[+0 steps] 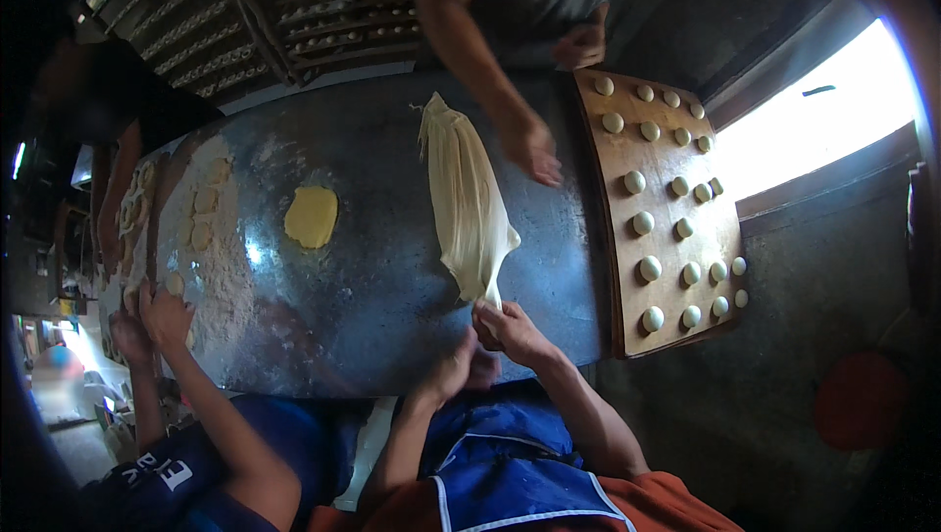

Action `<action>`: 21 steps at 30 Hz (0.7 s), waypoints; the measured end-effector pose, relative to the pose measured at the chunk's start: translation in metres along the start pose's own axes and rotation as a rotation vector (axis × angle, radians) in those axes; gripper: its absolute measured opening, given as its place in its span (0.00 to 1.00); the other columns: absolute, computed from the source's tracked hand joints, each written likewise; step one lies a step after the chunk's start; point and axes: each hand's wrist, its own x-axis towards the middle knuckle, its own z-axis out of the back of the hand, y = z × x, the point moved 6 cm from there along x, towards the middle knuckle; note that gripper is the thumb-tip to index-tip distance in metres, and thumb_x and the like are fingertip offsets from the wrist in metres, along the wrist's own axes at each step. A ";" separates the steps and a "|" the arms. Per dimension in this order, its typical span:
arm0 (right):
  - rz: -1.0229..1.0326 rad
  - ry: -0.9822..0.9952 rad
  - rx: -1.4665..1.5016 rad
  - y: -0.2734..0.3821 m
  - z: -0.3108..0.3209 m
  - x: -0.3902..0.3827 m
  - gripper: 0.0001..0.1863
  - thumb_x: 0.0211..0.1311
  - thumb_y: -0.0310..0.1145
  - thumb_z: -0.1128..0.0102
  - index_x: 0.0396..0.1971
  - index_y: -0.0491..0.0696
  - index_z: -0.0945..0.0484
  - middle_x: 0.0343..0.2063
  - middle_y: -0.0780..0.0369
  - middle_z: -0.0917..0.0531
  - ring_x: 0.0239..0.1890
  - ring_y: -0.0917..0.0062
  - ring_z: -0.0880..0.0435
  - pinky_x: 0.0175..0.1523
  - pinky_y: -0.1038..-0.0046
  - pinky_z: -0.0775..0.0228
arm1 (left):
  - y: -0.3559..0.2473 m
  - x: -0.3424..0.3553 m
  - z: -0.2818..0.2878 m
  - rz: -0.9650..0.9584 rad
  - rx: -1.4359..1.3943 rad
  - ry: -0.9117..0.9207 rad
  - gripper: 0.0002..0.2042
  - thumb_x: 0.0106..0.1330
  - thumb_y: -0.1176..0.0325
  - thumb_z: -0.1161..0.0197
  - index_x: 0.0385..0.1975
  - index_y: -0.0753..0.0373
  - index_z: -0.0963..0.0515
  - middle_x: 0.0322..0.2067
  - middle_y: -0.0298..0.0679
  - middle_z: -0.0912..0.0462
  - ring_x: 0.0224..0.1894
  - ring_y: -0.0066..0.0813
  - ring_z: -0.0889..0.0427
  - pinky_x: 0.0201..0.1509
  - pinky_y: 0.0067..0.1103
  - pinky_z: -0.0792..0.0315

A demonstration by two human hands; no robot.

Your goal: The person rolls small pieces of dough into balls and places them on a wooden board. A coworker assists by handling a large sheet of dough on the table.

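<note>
A long, pale sheet of stretched dough (466, 199) lies lengthwise across the dark metal table (382, 267), folded in ridges and ragged at its far end. Its near end narrows to a thin neck, and my right hand (514, 332) is closed round that neck at the table's near edge. Just to the left and a bit lower is my left hand (449, 373), close beside the right one. Its fingers are blurred, so whether they touch the dough is unclear. Left of the dough sheet sits a flat yellow lump (312, 217), apart from both hands.
On the right, a wooden board (613, 228) carries rows of round dough balls (651, 268). Opposite, a co-worker's hand (532, 152) hovers beside the dough. Another co-worker's hands (165, 318) work at the left by scattered flour (216, 287) and shaped dough pieces. Loaded racks (343, 13) stand behind.
</note>
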 end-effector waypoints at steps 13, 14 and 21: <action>0.641 0.546 -0.608 0.131 -0.084 -0.173 0.18 0.67 0.34 0.32 0.53 0.42 0.19 0.38 0.55 0.16 0.45 0.59 0.14 0.54 0.62 0.23 | -0.038 0.083 -0.038 0.034 -0.800 0.176 0.11 0.76 0.56 0.49 0.34 0.55 0.29 0.18 0.24 0.40 0.16 0.15 0.43 0.21 0.16 0.44; 0.638 0.459 -0.523 0.143 -0.074 -0.149 0.21 0.67 0.35 0.30 0.56 0.44 0.19 0.41 0.55 0.15 0.48 0.61 0.14 0.57 0.64 0.24 | -0.040 0.074 -0.041 0.057 -0.855 0.159 0.10 0.76 0.56 0.48 0.39 0.55 0.29 0.19 0.24 0.37 0.16 0.14 0.39 0.21 0.17 0.40; 0.512 0.567 -0.702 0.091 -0.084 0.047 0.19 0.74 0.46 0.37 0.47 0.44 0.14 0.37 0.57 0.13 0.43 0.66 0.13 0.51 0.65 0.22 | -0.016 0.053 0.008 -0.086 0.272 -0.220 0.12 0.78 0.59 0.51 0.35 0.59 0.29 0.18 0.30 0.32 0.16 0.25 0.32 0.18 0.27 0.34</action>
